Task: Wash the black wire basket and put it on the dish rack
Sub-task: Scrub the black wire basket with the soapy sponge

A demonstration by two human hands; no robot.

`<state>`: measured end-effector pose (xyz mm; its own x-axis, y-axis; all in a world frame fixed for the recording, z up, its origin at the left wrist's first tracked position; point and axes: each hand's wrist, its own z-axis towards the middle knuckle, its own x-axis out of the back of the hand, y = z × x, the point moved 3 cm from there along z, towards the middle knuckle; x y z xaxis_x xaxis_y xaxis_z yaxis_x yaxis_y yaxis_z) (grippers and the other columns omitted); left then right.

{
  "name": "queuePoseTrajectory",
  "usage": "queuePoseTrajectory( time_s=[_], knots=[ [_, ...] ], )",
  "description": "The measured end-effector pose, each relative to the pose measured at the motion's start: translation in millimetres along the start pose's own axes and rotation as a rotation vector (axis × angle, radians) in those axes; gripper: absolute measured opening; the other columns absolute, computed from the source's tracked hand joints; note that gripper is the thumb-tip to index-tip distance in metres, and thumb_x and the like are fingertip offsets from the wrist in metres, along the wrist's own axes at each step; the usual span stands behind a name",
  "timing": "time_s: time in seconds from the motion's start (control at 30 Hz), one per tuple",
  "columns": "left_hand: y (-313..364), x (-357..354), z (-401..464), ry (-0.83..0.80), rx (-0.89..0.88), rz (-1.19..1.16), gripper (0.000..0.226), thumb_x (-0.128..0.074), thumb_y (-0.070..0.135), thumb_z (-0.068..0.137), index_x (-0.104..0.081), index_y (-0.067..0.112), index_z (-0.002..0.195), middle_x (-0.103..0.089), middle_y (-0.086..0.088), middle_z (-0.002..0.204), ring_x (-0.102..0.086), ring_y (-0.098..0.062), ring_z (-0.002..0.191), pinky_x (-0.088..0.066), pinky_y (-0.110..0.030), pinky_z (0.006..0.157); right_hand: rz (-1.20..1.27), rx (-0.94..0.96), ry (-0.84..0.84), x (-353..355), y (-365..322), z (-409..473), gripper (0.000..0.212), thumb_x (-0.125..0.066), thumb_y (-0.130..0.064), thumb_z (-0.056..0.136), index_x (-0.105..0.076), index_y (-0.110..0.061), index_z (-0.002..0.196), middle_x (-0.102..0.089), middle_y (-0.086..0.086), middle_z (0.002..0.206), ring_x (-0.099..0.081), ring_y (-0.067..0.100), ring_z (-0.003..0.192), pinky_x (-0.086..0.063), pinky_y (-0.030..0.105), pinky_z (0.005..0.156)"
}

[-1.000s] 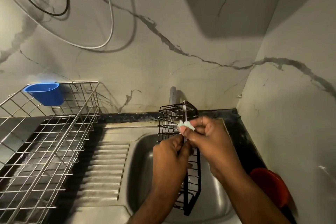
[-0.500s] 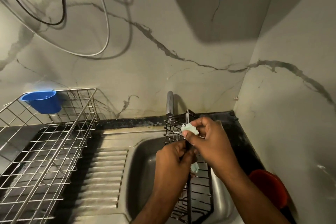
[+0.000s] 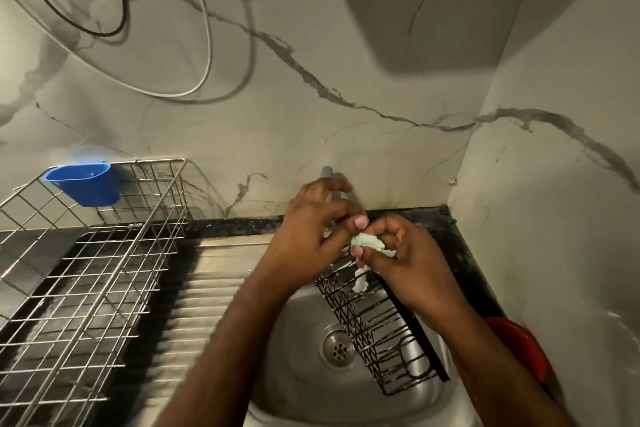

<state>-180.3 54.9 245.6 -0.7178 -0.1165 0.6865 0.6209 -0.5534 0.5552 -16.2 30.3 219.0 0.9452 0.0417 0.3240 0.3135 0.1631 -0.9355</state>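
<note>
Since earlier basket (image 3: 377,329) tilted lower into sink (image 3: 298,388), lower middle | left hand (image 3: 311,232) grips its top end, right hand (image 3: 405,260) pinches pale scrubber (image 3: 369,242) | step: scrubbing; next probably rinse under tap (image 3: 327,173) | rack (image 3: 86,274) left with blue cup (image 3: 85,184); red bowl (image 3: 519,347) lower right, nothing blocks.
</note>
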Motion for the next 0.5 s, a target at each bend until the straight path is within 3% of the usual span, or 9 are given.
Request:
queuePoseTrajectory(
  time_s=[0.1, 0.17, 0.23, 0.37, 0.5],
  knots=[
    [-13, -13, 14, -0.137, 0.018, -0.164, 0.036, -0.057, 0.040, 0.101, -0.067, 0.010, 0.083, -0.064, -0.001, 0.083, -0.061, -0.011, 0.077, -0.051, -0.033, 0.068, 0.016, 0.005, -0.012, 4, -2, 1, 0.018, -0.079, -0.019, 0.084, -0.066, -0.027, 0.093, -0.076, -0.006, 0.088, -0.073, 0.010, 0.083, -0.059, 0.046, 0.082],
    [-16, -16, 18, -0.155, 0.066, -0.223, 0.043, -0.062, 0.038, 0.101, -0.064, 0.005, 0.074, -0.056, -0.004, 0.065, -0.051, -0.009, 0.059, -0.041, -0.025, 0.055, 0.040, -0.009, -0.017, 5, -2, -1, 0.018, -0.078, -0.017, 0.085, -0.066, -0.023, 0.097, -0.076, -0.005, 0.090, -0.073, 0.011, 0.082, -0.060, 0.044, 0.082],
    [-16, -17, 19, -0.175, 0.120, -0.271, 0.045, -0.068, 0.036, 0.098, -0.062, 0.003, 0.068, -0.053, -0.008, 0.059, -0.045, -0.012, 0.053, -0.036, -0.023, 0.052, 0.077, -0.023, -0.030, 4, 0, -5, 0.016, -0.075, -0.016, 0.088, -0.067, -0.019, 0.101, -0.076, -0.004, 0.091, -0.074, 0.012, 0.081, -0.060, 0.044, 0.081],
    [-21, -16, 16, -0.221, 0.204, -0.330, 0.039, -0.077, 0.032, 0.089, -0.062, 0.007, 0.064, -0.050, 0.011, 0.052, -0.043, -0.006, 0.050, -0.037, -0.017, 0.052, -0.145, 0.073, -0.113, 8, 10, -13, 0.018, -0.066, -0.032, 0.094, -0.069, -0.029, 0.111, -0.073, -0.017, 0.102, -0.067, -0.004, 0.096, -0.054, 0.027, 0.087],
    [-17, -5, 13, -0.205, 0.243, -0.354, 0.043, -0.080, 0.047, 0.076, -0.052, 0.024, 0.053, -0.046, 0.002, 0.051, -0.043, -0.012, 0.052, -0.041, -0.026, 0.057, -0.263, 0.127, -0.277, 18, 22, -30, 0.026, -0.048, -0.042, 0.102, -0.068, -0.029, 0.112, -0.072, -0.013, 0.098, -0.067, 0.001, 0.091, -0.054, 0.024, 0.080]
  ],
)
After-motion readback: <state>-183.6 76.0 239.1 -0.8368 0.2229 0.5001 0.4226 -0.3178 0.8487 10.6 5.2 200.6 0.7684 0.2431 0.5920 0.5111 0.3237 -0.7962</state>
